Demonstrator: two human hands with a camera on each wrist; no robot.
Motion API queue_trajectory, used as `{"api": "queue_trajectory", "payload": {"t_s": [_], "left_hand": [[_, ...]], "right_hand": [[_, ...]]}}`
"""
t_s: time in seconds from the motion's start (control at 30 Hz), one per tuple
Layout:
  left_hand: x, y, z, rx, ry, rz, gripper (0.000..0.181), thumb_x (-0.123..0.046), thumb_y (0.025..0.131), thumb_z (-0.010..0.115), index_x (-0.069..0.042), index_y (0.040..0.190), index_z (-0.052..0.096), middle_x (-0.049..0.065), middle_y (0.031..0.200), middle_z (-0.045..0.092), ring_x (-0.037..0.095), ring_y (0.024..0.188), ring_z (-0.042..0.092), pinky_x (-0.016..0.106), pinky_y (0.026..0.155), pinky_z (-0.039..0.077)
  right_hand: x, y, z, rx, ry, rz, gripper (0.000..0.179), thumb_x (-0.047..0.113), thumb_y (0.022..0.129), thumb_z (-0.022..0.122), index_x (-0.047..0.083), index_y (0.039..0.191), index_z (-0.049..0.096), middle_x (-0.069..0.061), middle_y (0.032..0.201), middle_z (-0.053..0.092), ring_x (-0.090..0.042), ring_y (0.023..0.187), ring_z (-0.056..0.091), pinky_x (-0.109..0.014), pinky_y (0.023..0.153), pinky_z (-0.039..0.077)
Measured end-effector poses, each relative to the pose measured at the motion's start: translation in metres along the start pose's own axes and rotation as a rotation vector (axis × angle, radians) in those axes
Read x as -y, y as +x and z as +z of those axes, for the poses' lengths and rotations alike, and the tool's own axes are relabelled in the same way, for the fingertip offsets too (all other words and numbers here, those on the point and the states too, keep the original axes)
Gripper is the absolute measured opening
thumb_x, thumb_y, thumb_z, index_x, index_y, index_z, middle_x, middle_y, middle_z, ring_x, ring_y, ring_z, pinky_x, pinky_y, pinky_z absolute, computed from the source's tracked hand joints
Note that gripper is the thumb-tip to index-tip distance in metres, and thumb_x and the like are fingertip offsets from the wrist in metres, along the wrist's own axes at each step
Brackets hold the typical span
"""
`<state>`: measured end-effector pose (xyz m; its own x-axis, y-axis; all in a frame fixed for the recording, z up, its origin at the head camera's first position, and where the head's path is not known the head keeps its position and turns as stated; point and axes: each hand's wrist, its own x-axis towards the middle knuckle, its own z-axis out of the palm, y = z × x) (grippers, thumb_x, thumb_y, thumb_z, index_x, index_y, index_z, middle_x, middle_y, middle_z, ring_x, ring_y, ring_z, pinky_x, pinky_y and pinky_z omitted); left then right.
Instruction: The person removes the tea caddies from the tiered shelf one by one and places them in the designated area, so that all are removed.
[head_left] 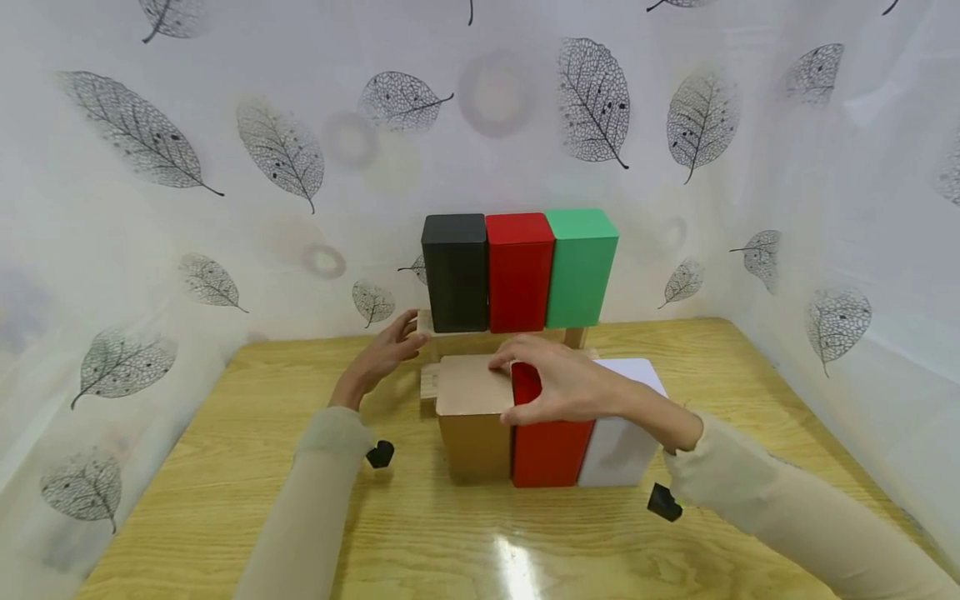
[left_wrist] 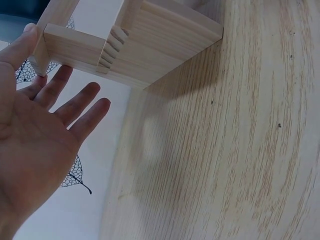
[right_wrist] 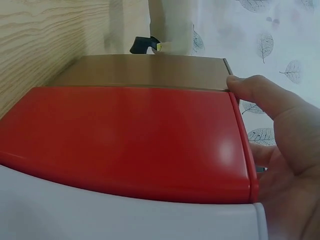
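Six rectangular boxes with rounded edges stand in two rows; all are closed, and their contents are hidden. The upper row on the wooden rack comprises, from left to right, the black box, the upper red box and the green box. The lower row, nearer you, comprises the brown box, the lower red box and the white box, set side by side.

Your right hand arches over the lower red box. Its thumb tip meets the front top edge where the red and brown boxes adjoin; its fingertips lie over the brown top. You cannot tell whether it grips.

Your left hand is extended, fingers spread, at the left end of the rack's upper tier.

The rack is pale, straight-grained timber; the red surface is smooth and glossy. The table has a yellowish wood grain.
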<state>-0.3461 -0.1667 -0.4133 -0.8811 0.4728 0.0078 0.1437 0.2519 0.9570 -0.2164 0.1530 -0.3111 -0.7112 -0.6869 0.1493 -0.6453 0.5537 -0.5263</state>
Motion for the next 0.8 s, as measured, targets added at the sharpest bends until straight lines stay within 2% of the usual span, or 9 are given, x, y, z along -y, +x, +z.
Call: {"api": "queue_trajectory", "payload": {"t_s": [0.17,0.37,0.8], "left_hand": [[-0.0002,0.0,0.0006,-0.002,-0.005,0.0,0.077,-0.03,0.111,0.051,-0.009,0.167,0.003,0.021,0.17,0.01,0.04,0.152,0.026,0.054,0.122,0.03],[0.0,0.0003,0.0014,-0.006,0.002,0.007,0.077,-0.03,0.111,0.051,-0.008,0.167,0.003,0.021,0.17,0.01,0.039,0.153,0.026,0.054,0.121,0.032],[-0.0001,-0.0003,0.0014,-0.005,-0.008,0.012,0.078,-0.03,0.111,0.051,-0.007,0.167,0.002,0.022,0.17,0.009,0.04,0.153,0.025,0.054,0.121,0.032]], "right_hand": [[0.0039,-0.0015,0.0005,0.052,-0.072,0.022,0.057,0.038,0.087,0.079,0.011,0.135,0.064,-0.003,0.138,0.06,-0.025,0.128,0.053,-0.05,0.108,0.049],[0.0069,-0.0014,0.0,0.066,-0.132,0.004,0.053,0.036,0.088,0.076,0.011,0.132,0.065,-0.003,0.135,0.061,-0.026,0.128,0.053,-0.053,0.109,0.046],[0.003,-0.0033,-0.0017,0.096,-0.081,0.0,0.057,0.038,0.088,0.074,0.011,0.137,0.063,-0.003,0.142,0.057,-0.025,0.133,0.05,-0.052,0.111,0.044]]}}
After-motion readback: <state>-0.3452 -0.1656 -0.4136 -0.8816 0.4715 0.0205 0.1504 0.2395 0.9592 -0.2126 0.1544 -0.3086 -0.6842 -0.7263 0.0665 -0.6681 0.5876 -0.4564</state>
